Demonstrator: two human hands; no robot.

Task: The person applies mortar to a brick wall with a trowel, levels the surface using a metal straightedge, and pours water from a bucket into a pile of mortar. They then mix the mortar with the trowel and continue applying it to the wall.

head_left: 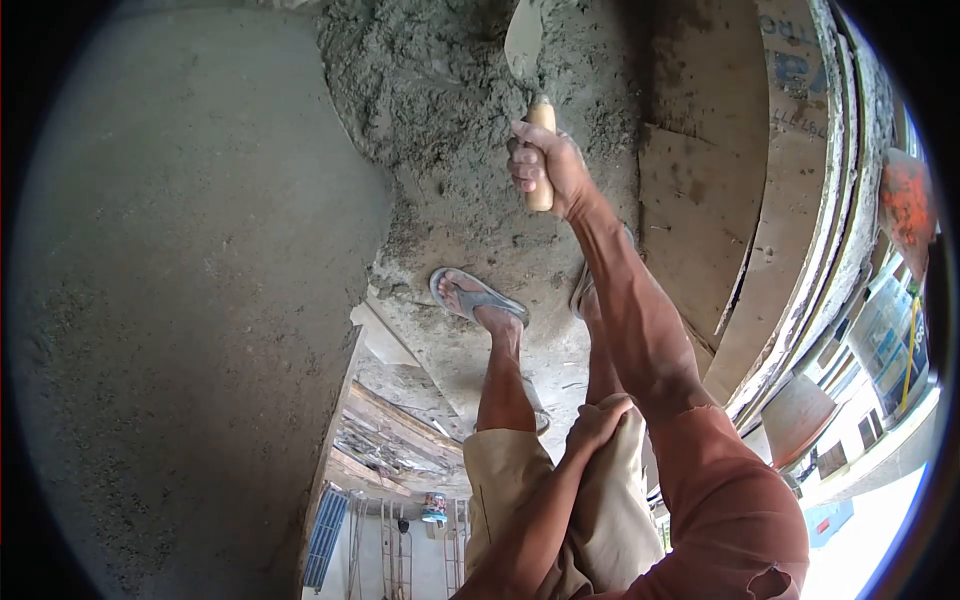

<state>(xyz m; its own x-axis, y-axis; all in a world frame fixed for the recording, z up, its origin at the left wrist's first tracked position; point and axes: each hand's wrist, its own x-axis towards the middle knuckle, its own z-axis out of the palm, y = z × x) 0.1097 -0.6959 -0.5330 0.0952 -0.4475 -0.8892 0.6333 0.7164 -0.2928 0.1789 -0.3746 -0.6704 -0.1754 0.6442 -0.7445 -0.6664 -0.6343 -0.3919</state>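
Observation:
My right hand (545,168) is wrapped round the wooden handle of a trowel (524,42), whose metal blade points away from me over rough wet mortar (430,90). Its blade tip is cut off by the top edge of the view. Lower down, my left hand (598,422) rests on my knee, over the beige trousers (510,470), with its fingers bent and partly hidden. On the left lies a broad, smoother grey mortar surface (190,250), its edge meeting the rough mortar.
Stained boards (700,210) line the right side. Beyond them are a bucket (798,420) and an orange-stained container (907,205). My sandalled feet (480,297) stand on the gritty floor. A small paint can (434,507) and metal frames (396,550) show at the bottom.

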